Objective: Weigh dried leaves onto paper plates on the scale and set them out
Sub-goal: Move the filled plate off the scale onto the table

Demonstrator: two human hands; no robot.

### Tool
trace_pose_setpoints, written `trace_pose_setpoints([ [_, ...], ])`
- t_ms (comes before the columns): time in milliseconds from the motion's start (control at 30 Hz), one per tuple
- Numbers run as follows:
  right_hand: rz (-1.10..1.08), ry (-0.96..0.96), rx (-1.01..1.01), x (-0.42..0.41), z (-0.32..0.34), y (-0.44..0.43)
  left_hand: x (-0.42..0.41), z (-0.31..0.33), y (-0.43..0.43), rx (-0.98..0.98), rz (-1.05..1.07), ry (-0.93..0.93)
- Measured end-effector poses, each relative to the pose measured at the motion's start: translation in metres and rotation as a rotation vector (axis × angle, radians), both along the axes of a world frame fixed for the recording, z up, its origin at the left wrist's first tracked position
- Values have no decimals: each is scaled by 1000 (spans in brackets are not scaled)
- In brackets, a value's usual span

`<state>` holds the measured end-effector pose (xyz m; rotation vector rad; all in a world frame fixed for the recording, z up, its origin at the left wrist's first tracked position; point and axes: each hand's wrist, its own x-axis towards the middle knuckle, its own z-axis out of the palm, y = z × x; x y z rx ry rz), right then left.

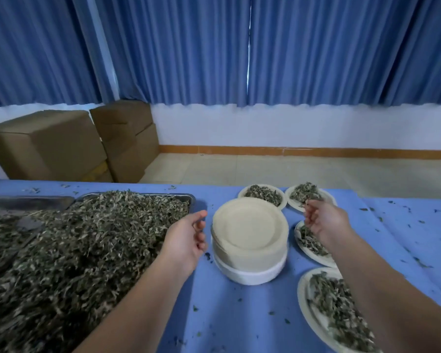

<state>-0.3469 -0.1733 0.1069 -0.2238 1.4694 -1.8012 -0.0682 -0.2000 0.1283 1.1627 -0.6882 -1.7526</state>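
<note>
We are partway through the job. Four portions are sitting out on the blue table cloth to our right: a far-left plate, a far-right plate, a middle plate and a near plate, each carrying a mound of leaf. The steel tray on our left is heaped with dried leaves, so plenty is waiting to be portioned.

The stack of empty paper plates is resting on a white round base that we are taking to be the scale (no display is showing). Its top plate is bare, so the next weighing is not yet begun.

Our left hand is hovering just beside the stack, fingers loosely curled and gripping nothing. Our right hand is hanging between the far-right plate and the middle plate with its fingers drooping. Whether it is pinching a few leaf scraps we cannot tell.
</note>
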Motion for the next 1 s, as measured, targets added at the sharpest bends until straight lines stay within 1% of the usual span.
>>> trace_pose_setpoints([
  [100,-19,-2,-45,9,-23,16,7,-26,18,-72,9,-3],
  [233,1,-4,-129,22,-40,56,21,-50,52,-133,20,64],
  [367,17,16,-130,42,-40,125,46,-59,113,-165,18,79],
  [467,64,27,-114,71,-33,173,69,-62,158,-144,35,68],
  [567,115,34,-85,99,-34,208,83,-61,192,-154,33,44],
  [633,174,75,-56,116,-31,223,85,-67,207,-185,35,24],
  [700,270,163,0,130,-27,230,82,-77,220,-216,33,4],
  [767,336,321,79,140,-24,231,76,-91,228,-264,23,-43],
  [833,351,507,134,146,-24,226,72,-103,227,-342,24,-151],
  [933,335,811,214,149,-26,214,67,-119,219,-462,42,-378],
  [967,334,900,225,150,-26,209,67,-123,217,-483,43,-431],
  [1000,332,985,222,151,-26,201,66,-126,215,-492,40,-444],
])
